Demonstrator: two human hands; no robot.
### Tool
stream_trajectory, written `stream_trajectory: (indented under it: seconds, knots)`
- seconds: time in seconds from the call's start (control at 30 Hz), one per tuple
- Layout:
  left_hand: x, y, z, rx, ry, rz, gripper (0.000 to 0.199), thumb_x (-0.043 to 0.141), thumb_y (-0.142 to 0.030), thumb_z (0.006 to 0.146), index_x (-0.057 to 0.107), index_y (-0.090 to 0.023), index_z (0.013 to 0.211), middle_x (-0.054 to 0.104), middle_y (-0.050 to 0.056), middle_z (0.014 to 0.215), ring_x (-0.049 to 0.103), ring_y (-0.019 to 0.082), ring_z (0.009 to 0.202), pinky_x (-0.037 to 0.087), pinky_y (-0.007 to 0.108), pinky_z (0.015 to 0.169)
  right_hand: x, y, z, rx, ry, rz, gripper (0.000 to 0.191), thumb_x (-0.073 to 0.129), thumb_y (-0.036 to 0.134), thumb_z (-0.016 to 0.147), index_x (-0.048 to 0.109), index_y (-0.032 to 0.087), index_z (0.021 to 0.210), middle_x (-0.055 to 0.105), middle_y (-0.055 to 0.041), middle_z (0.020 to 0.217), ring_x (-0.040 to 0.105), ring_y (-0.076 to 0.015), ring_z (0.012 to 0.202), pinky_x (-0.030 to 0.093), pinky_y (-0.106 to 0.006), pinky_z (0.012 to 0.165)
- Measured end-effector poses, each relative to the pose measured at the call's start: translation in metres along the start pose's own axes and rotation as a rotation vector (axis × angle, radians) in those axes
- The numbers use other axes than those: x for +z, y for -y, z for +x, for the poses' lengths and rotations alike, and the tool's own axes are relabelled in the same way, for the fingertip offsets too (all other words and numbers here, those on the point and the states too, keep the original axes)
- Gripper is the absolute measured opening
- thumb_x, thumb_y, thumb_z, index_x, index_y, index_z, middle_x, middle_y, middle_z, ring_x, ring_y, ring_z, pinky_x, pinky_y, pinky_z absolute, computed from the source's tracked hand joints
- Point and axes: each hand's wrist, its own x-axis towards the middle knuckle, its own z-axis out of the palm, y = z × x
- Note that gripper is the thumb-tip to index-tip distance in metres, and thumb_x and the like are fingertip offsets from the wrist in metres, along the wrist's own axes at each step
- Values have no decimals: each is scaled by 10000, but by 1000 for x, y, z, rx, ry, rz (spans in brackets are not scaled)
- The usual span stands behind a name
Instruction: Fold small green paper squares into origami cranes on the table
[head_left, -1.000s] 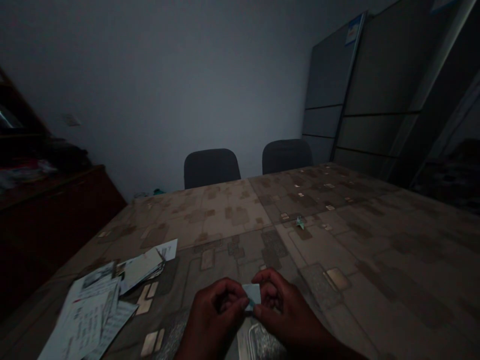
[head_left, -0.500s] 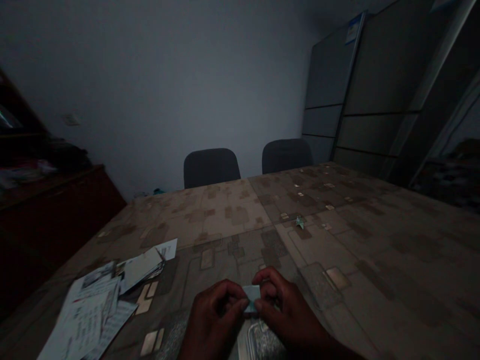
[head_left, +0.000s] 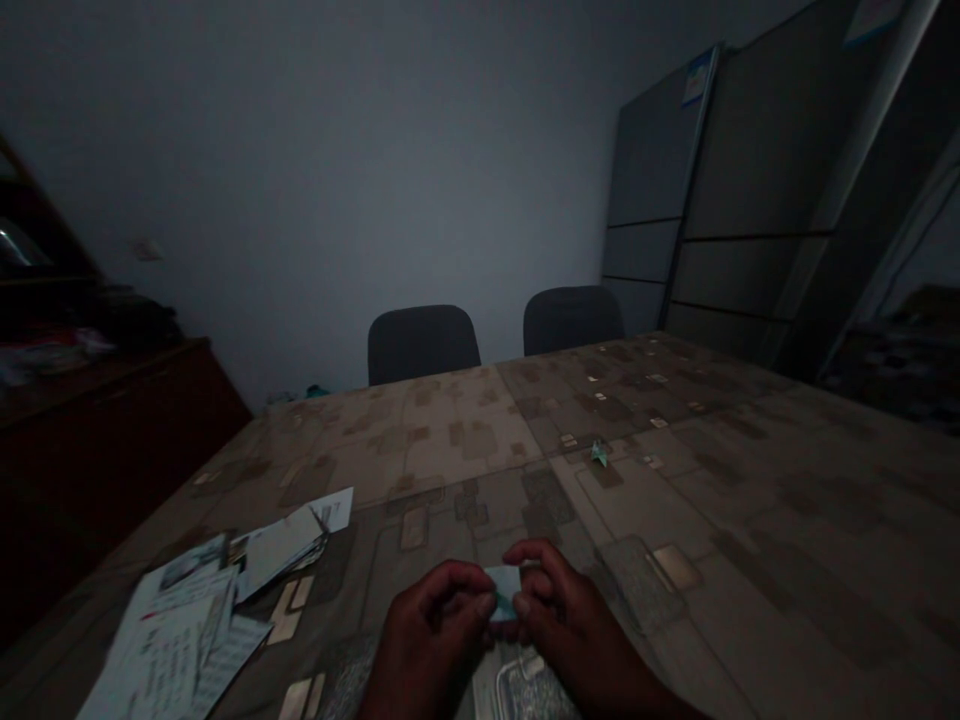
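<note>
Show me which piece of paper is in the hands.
The small pale one, between the left hand and right hand; the green folded piece and the loose sheets lie on the table.

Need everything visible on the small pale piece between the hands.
The small pale piece looks like thin paper, whitish with a blue-green tint and a darker green mark or fold low on its face. The visible part is roughly square, with a fairly straight top edge. The left hand pinches one side, the right hand the other, above the patterned tablecloth. Fingers hide its sides; fold count and any print can't be made out.
</note>
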Motion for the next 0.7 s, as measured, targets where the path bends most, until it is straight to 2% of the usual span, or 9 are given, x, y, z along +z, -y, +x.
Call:
stream_trajectory:
  seconds: [0.1,0.2,0.27,0.4,0.53,0.63,0.7]
  knots:
    - [0,1,0,62,5,107,65,713,-183,637,677,-156,684,620,-9,573,557,133,541,408,214,526,-5,13,-1,-74,-92,-279,230,479,257,906,558,204,1115,591,-11,813,571,-172,753,434,-277,671]
    - [-3,-2,0,228,49,245,29,672,-154,670,672,-168,644,628,4,628,559,142,579,424,223,553,-10,19,-2,-235,-87,-475,197,519,189,872,604,217,1047,583,-35,917,572,-189,829,440,-291,724]
    - [-6,-4,1,319,95,327,76,653,-132,695,661,-180,636,636,12,663,578,156,612,445,232,576,-11,20,-2,-320,-70,-559,199,521,147,867,612,229,1023,566,-35,930,564,-193,865,440,-292,752]
    - [-11,-10,3,415,171,453,134,612,-106,754,663,-200,674,669,25,719,637,182,678,480,252,635,-11,21,-2,-361,-43,-648,260,484,99,886,593,233,1081,551,-46,949,551,-190,885,441,-291,761]
    - [-15,-12,5,445,246,534,146,609,-105,783,672,-211,704,690,22,737,656,182,701,475,254,661,-12,25,0,-403,25,-742,307,474,26,831,620,216,1022,534,-45,879,537,-190,834,429,-278,695]
    - [-15,-13,3,432,282,490,139,602,-119,792,661,-210,704,685,22,743,647,180,702,470,257,662,-14,25,1,-437,32,-723,243,446,63,883,584,206,1025,567,-47,905,544,-185,853,430,-285,730]
    - [-15,-15,2,412,265,459,144,586,-130,797,649,-207,693,676,23,739,636,180,701,466,260,660,-15,24,1,-461,28,-730,204,430,90,908,566,201,1013,582,-50,914,544,-185,856,428,-294,745]
